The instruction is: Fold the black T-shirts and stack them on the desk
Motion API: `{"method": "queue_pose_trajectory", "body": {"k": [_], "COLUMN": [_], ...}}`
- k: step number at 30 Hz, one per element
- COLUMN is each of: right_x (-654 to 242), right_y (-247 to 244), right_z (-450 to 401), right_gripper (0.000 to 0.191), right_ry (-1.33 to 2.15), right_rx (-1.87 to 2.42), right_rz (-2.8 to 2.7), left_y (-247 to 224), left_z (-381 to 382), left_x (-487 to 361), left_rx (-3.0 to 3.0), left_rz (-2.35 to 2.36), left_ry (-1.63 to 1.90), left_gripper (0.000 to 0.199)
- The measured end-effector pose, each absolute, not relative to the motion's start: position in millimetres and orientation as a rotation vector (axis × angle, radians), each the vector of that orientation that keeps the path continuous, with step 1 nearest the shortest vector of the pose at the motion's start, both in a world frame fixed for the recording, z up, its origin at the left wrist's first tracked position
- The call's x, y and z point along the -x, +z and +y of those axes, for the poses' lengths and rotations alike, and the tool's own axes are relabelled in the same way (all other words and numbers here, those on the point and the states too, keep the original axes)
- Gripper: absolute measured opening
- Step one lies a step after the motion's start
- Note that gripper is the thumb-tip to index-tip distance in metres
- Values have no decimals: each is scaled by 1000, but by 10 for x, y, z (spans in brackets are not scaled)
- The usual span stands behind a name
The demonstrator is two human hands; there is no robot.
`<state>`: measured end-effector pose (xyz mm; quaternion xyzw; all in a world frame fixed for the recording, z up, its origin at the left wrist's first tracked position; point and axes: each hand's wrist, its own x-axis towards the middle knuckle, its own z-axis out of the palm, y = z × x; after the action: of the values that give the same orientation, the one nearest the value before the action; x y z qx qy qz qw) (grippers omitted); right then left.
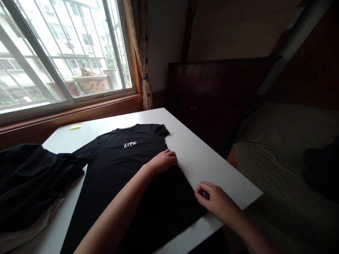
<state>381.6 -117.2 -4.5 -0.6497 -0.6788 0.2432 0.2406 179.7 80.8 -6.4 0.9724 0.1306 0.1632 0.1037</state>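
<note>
A black T-shirt (113,180) with a small white print on the chest lies spread on a white table (209,158), its neckline toward the far side. My left hand (163,161) reaches across it, fingers curled closed on the shirt's right side edge below the sleeve. Close to the lower right corner, by the hem, my right hand (215,199) is closed in a pinch at the same side edge. The fabric between its fingertips is barely visible.
Dark clothing (34,183) is heaped at the table's left side. A yellow paper note (76,126) lies near the far left edge. Beyond stand a window (66,53), a tied curtain (144,60) and a dark red cabinet (209,95). A bed (286,158) is at the right.
</note>
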Motion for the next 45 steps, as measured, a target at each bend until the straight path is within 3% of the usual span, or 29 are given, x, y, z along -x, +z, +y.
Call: {"method": "queue_pose_trajectory", "body": {"k": [7,14,23,27,33,41,45], "right_x": [-3656,-3621,-3732,-3849,-3871,-3824,-3694], "right_y": [-126,-194,-68,-96,-114,-66,50], "right_z": [-1117,-1150,-1132,-1132,-1123,-1171,-1245], "right_gripper": [6,10,11,14,12,9,11], "right_ry": [424,345,747,913,830,663,567], "right_rx": [1741,1890,1898,1879,1912,1822,1656], "right_rz": [-1918,-1976,-1800,-1701,-1816,-1976,-2138], "left_y": [17,-19,-123,-126,50,141,-30], "left_z": [811,842,841,760,222,-943,-1181], "left_x": [-1789,-1808,-1812,-1773,-1484,-850,-689], "left_rx": [-2844,-2674,-2559,-2573,-2668,-2788,-2925], "left_rz": [448,513,597,649,649,703,756], "left_ry": [455,467,512,598,577,98,101], "left_gripper": [20,14,14,24,11,40,20]}}
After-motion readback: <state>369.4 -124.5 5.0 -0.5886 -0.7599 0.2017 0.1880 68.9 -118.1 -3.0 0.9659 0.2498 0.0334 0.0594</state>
